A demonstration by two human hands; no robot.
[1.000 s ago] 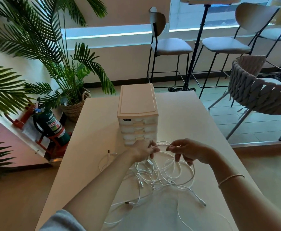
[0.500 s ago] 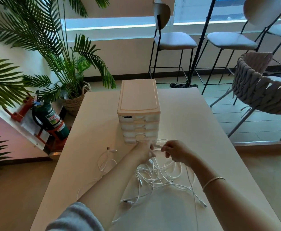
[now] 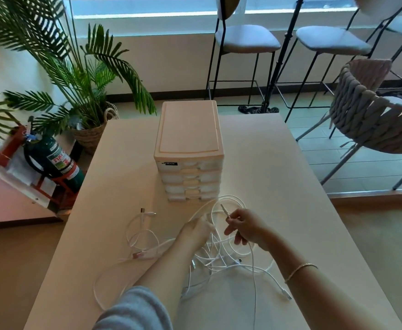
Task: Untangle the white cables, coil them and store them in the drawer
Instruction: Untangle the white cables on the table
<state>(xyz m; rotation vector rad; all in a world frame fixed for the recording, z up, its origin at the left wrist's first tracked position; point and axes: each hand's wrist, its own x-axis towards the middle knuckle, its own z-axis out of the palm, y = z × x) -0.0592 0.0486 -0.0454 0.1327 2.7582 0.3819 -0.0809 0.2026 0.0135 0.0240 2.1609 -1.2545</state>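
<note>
A tangle of white cables (image 3: 221,259) lies on the beige table (image 3: 278,186) in front of a small cream drawer unit (image 3: 188,151) whose drawers are all closed. My left hand (image 3: 195,231) grips a bunch of cable loops just above the tangle. My right hand (image 3: 245,226) pinches one cable near its plug end, and the plug tip (image 3: 224,207) sticks up toward the drawers. A loose cable loop with plugs (image 3: 145,214) trails to the left.
A woven chair (image 3: 371,110) stands at the table's right. Bar stools (image 3: 245,41) line the window behind. A potted palm (image 3: 85,86) and a green fire extinguisher (image 3: 52,160) sit on the floor at the left.
My right hand has drawn back from my left hand and now holds a cable's plug end raised. The view has tilted down a little, and a cable loop rises between my hands.
</note>
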